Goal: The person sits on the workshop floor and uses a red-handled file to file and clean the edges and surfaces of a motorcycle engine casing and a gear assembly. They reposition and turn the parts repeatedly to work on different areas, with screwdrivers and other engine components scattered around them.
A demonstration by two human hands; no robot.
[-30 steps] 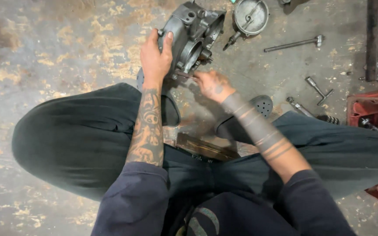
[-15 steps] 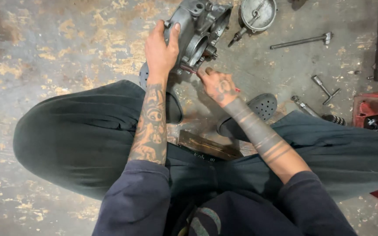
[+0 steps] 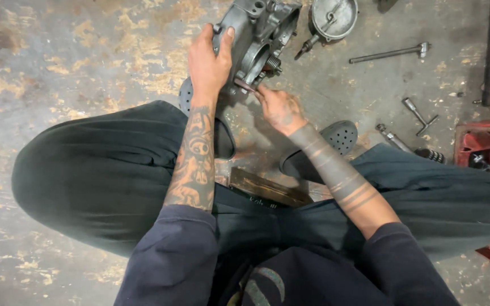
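The person squatted on the stained concrete floor (image 3: 86, 68), the grey metal engine casing (image 3: 256, 34) standing tilted before the knees. The left hand (image 3: 208, 62) was clamped around its near edge, apparently to steady it. The right hand (image 3: 276, 107) pinched a small tool at its lower opening. Beside it, a round metal cover (image 3: 333, 17) lay open side up, a long T-handled wrench (image 3: 392, 54) nearby.

Floor (image 3: 75, 62) left of the left hand (image 3: 208, 62): bare stained concrete, open passage. Right hand (image 3: 279, 107) works just under the grey engine casing (image 3: 256, 34), hemmed by both knees. Right of the casing, crowded: round metal cover (image 3: 333, 17) just beside it, long socket wrench (image 3: 392, 52), T-handle tool (image 3: 418, 115), red stand (image 3: 483, 144) at the right edge. Gap between wrench and T-handle is passable.
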